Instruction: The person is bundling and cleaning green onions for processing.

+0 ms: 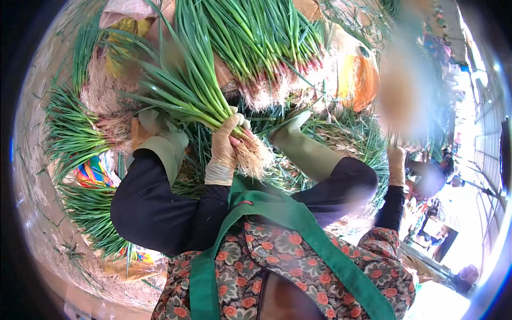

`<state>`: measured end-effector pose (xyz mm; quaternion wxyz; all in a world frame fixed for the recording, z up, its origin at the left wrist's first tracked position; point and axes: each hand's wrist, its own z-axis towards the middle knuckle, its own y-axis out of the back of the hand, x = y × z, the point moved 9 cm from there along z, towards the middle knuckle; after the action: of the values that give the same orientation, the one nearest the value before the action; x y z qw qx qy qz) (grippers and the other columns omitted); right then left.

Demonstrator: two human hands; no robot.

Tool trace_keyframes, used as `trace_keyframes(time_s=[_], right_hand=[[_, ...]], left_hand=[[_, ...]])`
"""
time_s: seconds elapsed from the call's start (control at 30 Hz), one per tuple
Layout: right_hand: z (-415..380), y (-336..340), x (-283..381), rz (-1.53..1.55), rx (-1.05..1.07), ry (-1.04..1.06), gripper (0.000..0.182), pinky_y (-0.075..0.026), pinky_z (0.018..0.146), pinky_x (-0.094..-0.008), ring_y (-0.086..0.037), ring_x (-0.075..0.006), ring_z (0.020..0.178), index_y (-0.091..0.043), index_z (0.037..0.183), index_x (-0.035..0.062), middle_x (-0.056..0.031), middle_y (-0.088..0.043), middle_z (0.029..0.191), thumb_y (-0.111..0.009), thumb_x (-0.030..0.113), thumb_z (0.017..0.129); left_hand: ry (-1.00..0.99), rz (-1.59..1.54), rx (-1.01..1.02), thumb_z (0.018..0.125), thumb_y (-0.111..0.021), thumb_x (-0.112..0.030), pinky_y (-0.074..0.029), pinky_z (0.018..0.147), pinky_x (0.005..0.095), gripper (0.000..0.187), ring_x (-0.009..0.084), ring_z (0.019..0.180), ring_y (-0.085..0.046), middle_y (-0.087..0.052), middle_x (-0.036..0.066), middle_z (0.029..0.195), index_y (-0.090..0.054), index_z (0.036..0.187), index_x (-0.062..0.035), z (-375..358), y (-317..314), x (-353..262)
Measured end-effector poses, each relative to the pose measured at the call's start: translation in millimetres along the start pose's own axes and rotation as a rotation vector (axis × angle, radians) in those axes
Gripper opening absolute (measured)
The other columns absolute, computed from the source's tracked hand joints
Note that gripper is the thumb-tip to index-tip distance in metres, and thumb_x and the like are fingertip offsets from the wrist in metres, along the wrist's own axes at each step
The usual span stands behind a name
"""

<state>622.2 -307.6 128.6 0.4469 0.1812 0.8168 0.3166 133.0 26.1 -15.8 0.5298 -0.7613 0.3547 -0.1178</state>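
My left hand [223, 145], in a pale glove, is wrapped round the lower stems of a bunch of green onions [205, 90]. Their long leaves point away to the upper left, and the pinkish bulbs and stringy roots stick out toward my lap. My right hand [396, 164], also gloved, is stretched far out to the right. A blurred spot on the lens hides its fingers, so what it holds, if anything, does not show. Straight ahead lies a large pile of green onions [266, 48], roots facing me.
More green onion bundles [77, 125] lie along the left. Loose leaves [357, 138] litter the ground around my boots [306, 152]. An orange and white sack [356, 77] sits beside the pile. Another person [432, 178] is at the far right, near metal framework [482, 154].
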Motion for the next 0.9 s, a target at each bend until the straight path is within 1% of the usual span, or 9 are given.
trace_keyframes(time_s=[0.07,0.2,0.27,0.33,0.37,0.43,0.7,0.8,0.9], right_hand=[[-30.3,-58.2,-30.0,-0.288,0.276,0.045,0.036,-0.042,0.091,-0.0386,-0.051,-0.0280,0.109,-0.052,0.115,0.0021,-0.0152,-0.056,0.112,-0.052,0.020,0.084],[-57.1,23.8,101.9,-0.202,-0.231,0.687,0.033,-0.039,0.096,-0.0347,-0.053,-0.0291,0.105,-0.054,0.115,0.0046,-0.0158,-0.059,0.109,-0.052,0.005,0.082],[-66.1,115.4,189.4,1.112,-0.176,0.587,0.038,-0.040,0.091,-0.0324,-0.056,-0.0229,0.101,-0.056,0.115,0.0029,-0.0110,-0.061,0.109,-0.056,0.027,0.086],[-82.3,154.3,299.8,0.962,0.025,0.509,0.035,-0.042,0.088,-0.0287,-0.058,-0.0180,0.097,-0.060,0.111,0.0072,-0.0090,-0.061,0.108,-0.058,0.030,0.084],[-89.8,173.1,357.4,0.914,-0.321,1.022,0.034,-0.043,0.085,-0.0284,-0.059,-0.0179,0.093,-0.060,0.109,0.0069,-0.0086,-0.061,0.107,-0.059,0.029,0.083],[-69.9,164.9,436.3,1.240,-0.228,1.069,0.033,-0.047,0.080,-0.0330,-0.060,-0.0237,0.093,-0.060,0.103,0.0025,-0.0141,-0.062,0.103,-0.060,0.028,0.083],[-133.3,175.2,475.3,0.312,-0.166,0.739,0.035,-0.052,0.061,-0.0417,-0.065,-0.0305,0.071,-0.051,0.111,0.0031,-0.0189,-0.064,0.077,-0.048,0.030,0.089],[-181.4,149.3,471.0,0.229,-0.123,0.948,0.025,-0.050,0.046,-0.0408,-0.063,-0.0278,0.057,-0.047,0.110,0.0051,-0.0139,-0.062,0.068,-0.045,0.020,0.090],[-202.5,129.7,465.0,0.250,-0.018,1.191,0.030,-0.051,0.063,-0.0422,-0.064,-0.0300,0.077,-0.050,0.111,0.0032,-0.0174,-0.064,0.085,-0.052,0.014,0.083]], left_hand=[[-0.009,0.079,-0.058,0.078,-0.065,-0.011,-0.047,0.065,0.0316,0.028,0.0169,0.072,-0.055,-0.053,0.003,0.078,-0.051,0.102,-0.0086,-2.7,-3.0,-2.9],[0.094,-0.065,-0.087,0.081,-0.062,-0.018,-0.047,0.070,0.0356,0.032,0.0183,0.072,-0.055,-0.057,0.003,0.078,-0.052,0.109,-0.0054,-1.9,9.4,6.9],[0.120,-0.111,-0.027,0.082,-0.061,-0.021,-0.047,0.071,0.0360,0.034,0.0190,0.072,-0.056,-0.057,0.003,0.079,-0.052,0.110,-0.0051,2.8,11.7,11.2],[0.122,-0.090,0.033,0.083,-0.058,-0.027,-0.046,0.072,0.0373,0.038,0.0199,0.071,-0.056,-0.057,0.004,0.078,-0.051,0.113,-0.0040,6.4,15.1,11.7],[0.141,-0.109,0.038,0.084,-0.058,-0.027,-0.047,0.071,0.0373,0.038,0.0200,0.071,-0.056,-0.057,0.004,0.077,-0.051,0.113,-0.0037,5.0,13.4,10.8],[0.181,-0.147,0.051,0.084,-0.057,-0.028,-0.047,0.070,0.0374,0.040,0.0201,0.070,-0.055,-0.058,0.004,0.076,-0.050,0.114,-0.0032,2.3,9.0,9.4],[0.223,-0.003,-0.120,0.080,-0.064,-0.026,-0.053,0.059,0.0367,0.040,0.0253,0.063,-0.061,-0.062,0.014,0.081,-0.053,0.111,-0.0024,-5.8,21.1,4.2],[0.238,0.042,-0.106,0.080,-0.064,-0.028,-0.053,0.064,0.0401,0.044,0.0261,0.067,-0.061,-0.059,0.016,0.076,-0.050,0.111,0.0000,-0.9,33.1,8.5],[0.238,-0.126,-0.168,0.080,-0.064,-0.025,-0.053,0.071,0.0394,0.039,0.0270,0.078,-0.061,-0.061,0.015,0.089,-0.052,0.109,-0.0015,0.6,28.6,16.1]])
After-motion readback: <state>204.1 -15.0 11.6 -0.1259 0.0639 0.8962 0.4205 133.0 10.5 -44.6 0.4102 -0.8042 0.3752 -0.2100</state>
